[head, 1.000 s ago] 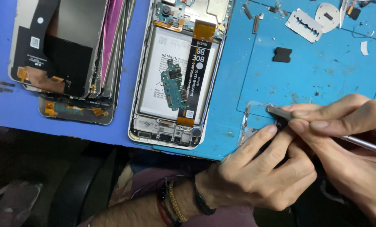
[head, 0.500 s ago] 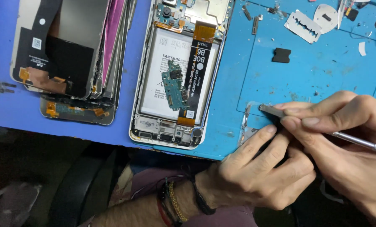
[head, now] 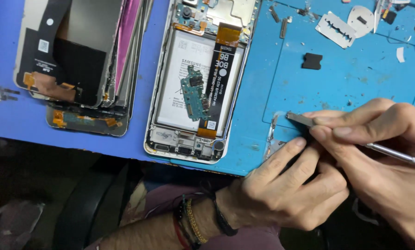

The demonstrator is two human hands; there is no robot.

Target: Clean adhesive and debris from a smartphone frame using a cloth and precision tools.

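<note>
At the left end of the blue table (head: 12, 120) lies a stack of flat phone display panels (head: 77, 60), the top one showing its dark grey back with a black film and orange flex strips, pink and silver edges fanned out at its right side. Just right of the stack, near the table's front edge, rests an opened smartphone with a white frame (head: 202, 78); its white battery shows, with a small green circuit board (head: 192, 92) lying on it and a black and orange flex ribbon (head: 219, 83) running down its right half. Further right sits a lighter blue work mat (head: 355, 78), bearing a small black square chip (head: 312, 61) and, towards the far right corner, a silver razor blade (head: 335, 30).

At the front edge of the mat, the left hand (head: 286, 194), with thread bracelets at the wrist, has its fingers curled and its fingertips pressed down beside a small part, which is mostly hidden beneath both hands. The right hand (head: 379, 157) is pinched, thumb against forefinger, on a thin metal tool with a flat grey tip (head: 304, 120); the tip touches the mat's front left corner, just above the left fingers.
</note>
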